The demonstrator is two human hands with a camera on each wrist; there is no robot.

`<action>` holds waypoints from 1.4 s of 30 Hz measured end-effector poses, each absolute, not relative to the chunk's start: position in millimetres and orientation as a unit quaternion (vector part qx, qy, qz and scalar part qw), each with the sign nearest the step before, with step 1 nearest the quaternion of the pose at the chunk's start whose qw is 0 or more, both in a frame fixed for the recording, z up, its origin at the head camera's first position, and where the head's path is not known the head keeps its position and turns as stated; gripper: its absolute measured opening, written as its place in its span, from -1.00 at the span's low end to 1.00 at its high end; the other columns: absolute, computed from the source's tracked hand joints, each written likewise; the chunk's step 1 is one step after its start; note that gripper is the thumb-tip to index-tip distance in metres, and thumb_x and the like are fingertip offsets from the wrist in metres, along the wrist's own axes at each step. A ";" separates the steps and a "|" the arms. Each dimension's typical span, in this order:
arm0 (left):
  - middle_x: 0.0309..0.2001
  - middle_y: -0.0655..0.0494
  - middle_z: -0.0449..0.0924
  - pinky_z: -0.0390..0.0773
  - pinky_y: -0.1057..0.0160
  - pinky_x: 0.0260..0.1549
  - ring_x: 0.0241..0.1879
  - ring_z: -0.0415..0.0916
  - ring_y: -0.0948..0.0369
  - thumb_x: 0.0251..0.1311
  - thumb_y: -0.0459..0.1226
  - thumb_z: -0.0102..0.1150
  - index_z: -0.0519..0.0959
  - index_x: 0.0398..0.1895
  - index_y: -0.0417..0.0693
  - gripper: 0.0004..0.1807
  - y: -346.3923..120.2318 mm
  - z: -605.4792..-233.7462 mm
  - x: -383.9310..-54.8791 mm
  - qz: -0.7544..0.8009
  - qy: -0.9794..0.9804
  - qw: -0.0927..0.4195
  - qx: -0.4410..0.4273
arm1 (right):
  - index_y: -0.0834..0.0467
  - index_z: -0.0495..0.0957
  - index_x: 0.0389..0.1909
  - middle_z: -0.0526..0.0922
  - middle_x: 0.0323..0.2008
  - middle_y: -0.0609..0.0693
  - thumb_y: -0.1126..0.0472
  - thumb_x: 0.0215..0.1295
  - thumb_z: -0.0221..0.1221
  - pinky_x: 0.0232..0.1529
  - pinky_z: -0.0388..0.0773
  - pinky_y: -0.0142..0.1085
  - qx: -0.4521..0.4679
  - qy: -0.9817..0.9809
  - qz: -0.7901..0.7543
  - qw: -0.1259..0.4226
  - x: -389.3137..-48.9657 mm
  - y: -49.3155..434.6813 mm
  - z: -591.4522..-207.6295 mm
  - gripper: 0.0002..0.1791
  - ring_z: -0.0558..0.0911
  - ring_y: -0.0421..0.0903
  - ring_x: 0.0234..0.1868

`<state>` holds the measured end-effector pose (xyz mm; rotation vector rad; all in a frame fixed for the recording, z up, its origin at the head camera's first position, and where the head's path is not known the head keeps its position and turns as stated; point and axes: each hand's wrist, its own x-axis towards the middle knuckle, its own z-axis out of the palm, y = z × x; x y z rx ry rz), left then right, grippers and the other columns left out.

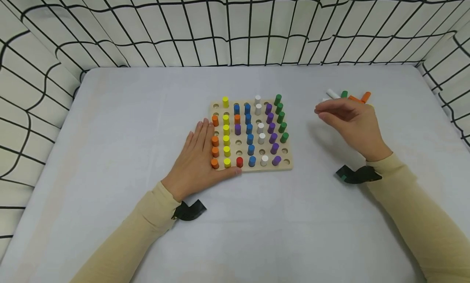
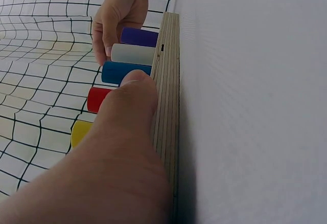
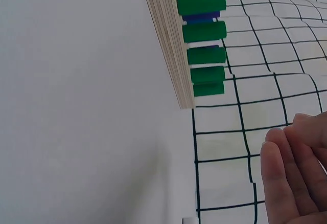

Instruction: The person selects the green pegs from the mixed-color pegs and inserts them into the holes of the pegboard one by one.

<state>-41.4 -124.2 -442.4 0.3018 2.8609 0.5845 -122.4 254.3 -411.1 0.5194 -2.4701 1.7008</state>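
In the head view I see the left hand [image 1: 194, 160] straight-fingered against the pegboard [image 1: 244, 146] on the table [image 1: 257, 234]; left-wrist view, its thumb touches the edge; right-wrist view, the right hand's [image 3: 299, 178] fingers bunch, pinching or not, I can't tell.

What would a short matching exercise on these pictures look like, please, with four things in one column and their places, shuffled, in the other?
Column one
1. Left hand
2. Right hand
3. Red peg
4. Loose pegs

Column two
A. On the table, off the pegboard
B. In the near row, between a yellow peg and a blue peg
C. Raised to the right of the pegboard, not touching it
D. Against the pegboard's left side, thumb at the near edge

Right pairs: 1-D, 2-C, 3-B, 4-A
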 end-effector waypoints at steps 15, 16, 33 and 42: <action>0.73 0.00 -0.45 -0.29 -0.14 0.70 0.73 -0.47 0.01 0.02 0.55 0.15 -0.32 0.70 -0.08 0.46 -115.7 -450.6 -45.1 0.202 0.966 0.113 0.113 | 0.25 0.69 0.12 0.77 -0.10 -0.29 0.28 0.35 0.34 -0.01 0.59 -0.71 0.042 -0.848 0.522 0.081 -139.7 313.7 -429.5 -0.66 0.72 -0.38 -0.05; 0.73 0.01 -0.45 -0.30 -0.13 0.70 0.73 -0.47 0.02 0.02 0.55 0.15 -0.32 0.70 -0.08 0.46 -115.0 -450.3 -45.5 0.203 0.966 0.112 0.113 | 0.24 0.69 0.12 0.76 -0.10 -0.28 0.26 0.36 0.34 -0.01 0.58 -0.71 0.034 -0.848 0.524 0.079 -140.8 316.9 -430.2 -0.66 0.72 -0.38 -0.04; 0.73 0.00 -0.45 -0.29 -0.13 0.70 0.73 -0.48 0.01 0.01 0.54 0.18 -0.34 0.70 -0.06 0.47 -119.4 -443.8 -42.4 0.204 0.967 0.109 0.104 | 0.15 0.65 0.22 0.71 -0.05 -0.38 0.25 0.40 0.31 -0.04 0.52 -0.77 0.027 -0.877 0.477 0.048 -159.0 327.2 -435.2 -0.61 0.67 -0.51 -0.04; 0.72 0.02 -0.48 -0.28 -0.14 0.70 0.73 -0.47 0.02 0.01 0.55 0.17 -0.39 0.69 -0.04 0.49 -124.2 -443.6 -40.9 0.204 0.969 0.105 0.096 | 0.04 0.66 0.22 0.74 0.13 -0.20 0.23 0.46 0.24 0.03 0.50 -0.76 0.029 -0.911 0.408 0.057 -164.1 324.6 -436.0 -0.65 0.60 -0.57 -0.01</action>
